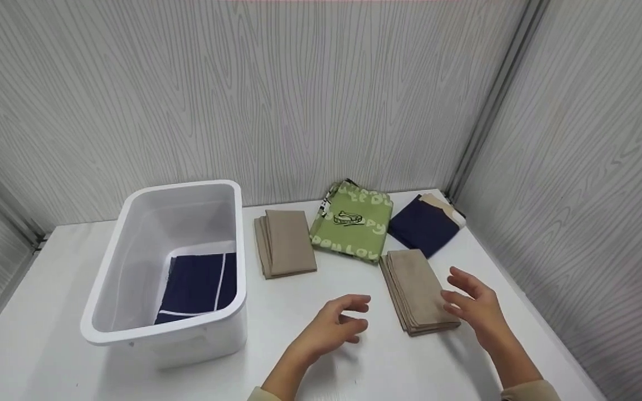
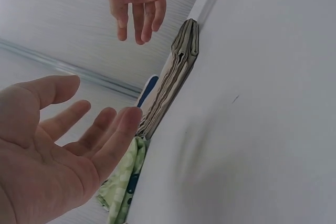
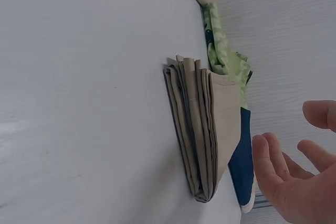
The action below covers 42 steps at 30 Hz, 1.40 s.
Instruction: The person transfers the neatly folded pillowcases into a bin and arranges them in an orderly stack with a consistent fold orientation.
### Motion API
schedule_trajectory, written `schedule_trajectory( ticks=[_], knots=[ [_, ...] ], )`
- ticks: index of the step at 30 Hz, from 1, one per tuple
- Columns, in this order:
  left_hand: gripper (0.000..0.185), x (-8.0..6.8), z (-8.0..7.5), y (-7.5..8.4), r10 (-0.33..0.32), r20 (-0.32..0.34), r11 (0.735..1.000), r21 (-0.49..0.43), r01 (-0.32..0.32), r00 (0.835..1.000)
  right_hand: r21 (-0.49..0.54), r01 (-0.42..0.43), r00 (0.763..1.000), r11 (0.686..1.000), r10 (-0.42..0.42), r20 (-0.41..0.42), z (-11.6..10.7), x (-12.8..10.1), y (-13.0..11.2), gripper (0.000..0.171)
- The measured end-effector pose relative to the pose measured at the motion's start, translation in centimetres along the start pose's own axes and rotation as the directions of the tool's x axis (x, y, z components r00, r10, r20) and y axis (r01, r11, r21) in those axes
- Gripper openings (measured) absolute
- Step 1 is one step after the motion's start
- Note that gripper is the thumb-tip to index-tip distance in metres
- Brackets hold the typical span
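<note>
Both hands, left hand [image 1: 335,326] and right hand [image 1: 474,306], are held spread and empty flanking the folded beige cloth stack [image 1: 418,289], lying at 5 o'clock of the green printed cloth [image 1: 353,225]; judged light, soft, floppy, best gripped by both long edges.

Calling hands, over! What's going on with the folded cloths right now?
Left hand open, holding nothing. Right hand open, beside near tan folded cloth. Cloth flat on table, untouched. Nothing between hands and cloth.
</note>
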<state>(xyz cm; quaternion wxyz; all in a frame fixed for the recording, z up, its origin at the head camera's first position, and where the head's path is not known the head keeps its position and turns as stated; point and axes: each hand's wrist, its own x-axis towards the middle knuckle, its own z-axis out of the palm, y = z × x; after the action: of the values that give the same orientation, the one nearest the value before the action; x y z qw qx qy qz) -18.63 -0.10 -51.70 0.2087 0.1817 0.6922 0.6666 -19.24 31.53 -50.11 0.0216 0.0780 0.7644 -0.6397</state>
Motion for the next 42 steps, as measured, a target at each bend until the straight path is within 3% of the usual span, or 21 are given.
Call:
schedule_trajectory(
  ticks=[9, 17, 24, 30, 37, 42],
  knots=[
    [0.047, 1.1, 1.4, -1.4, 0.011, -0.01, 0.998, -0.057, -0.011, 1.0, -0.014, -0.048, 0.998, 0.999, 0.048, -0.037, -0.1, 0.2, 1.5, 0.067],
    [0.049, 2.1, 2.7, -2.8, -0.06, -0.032, 0.992, -0.111, 0.056, 0.998, -0.12, -0.05, 0.996, 0.991, 0.041, -0.075, -0.1, 0.4, 2.5, 0.062],
    [0.054, 3.2, 4.2, -3.1, -0.195, -0.086, 0.96, -0.22, 0.172, 0.977, -0.095, -0.084, 0.996, 0.992, 0.08, -0.051, -0.3, 0.3, 2.7, 0.064],
    [0.058, 4.4, 5.1, -2.8, -0.214, -0.131, 0.937, -0.308, 0.165, 0.968, -0.085, -0.089, 0.994, 0.992, 0.083, -0.068, -0.1, 0.3, 2.7, 0.065],
    [0.066, 5.2, 5.2, -2.5, -0.242, -0.068, 0.884, -0.426, 0.191, 0.968, -0.016, -0.132, 0.99, 0.991, 0.131, -0.052, 0.2, 0.1, 3.1, 0.066],
    [0.068, 5.5, 4.9, -2.7, -0.243, -0.037, 0.865, -0.46, 0.199, 0.969, 0.01, -0.148, 0.989, 0.989, 0.148, -0.029, 0.4, 0.0, 3.3, 0.066]
  ],
)
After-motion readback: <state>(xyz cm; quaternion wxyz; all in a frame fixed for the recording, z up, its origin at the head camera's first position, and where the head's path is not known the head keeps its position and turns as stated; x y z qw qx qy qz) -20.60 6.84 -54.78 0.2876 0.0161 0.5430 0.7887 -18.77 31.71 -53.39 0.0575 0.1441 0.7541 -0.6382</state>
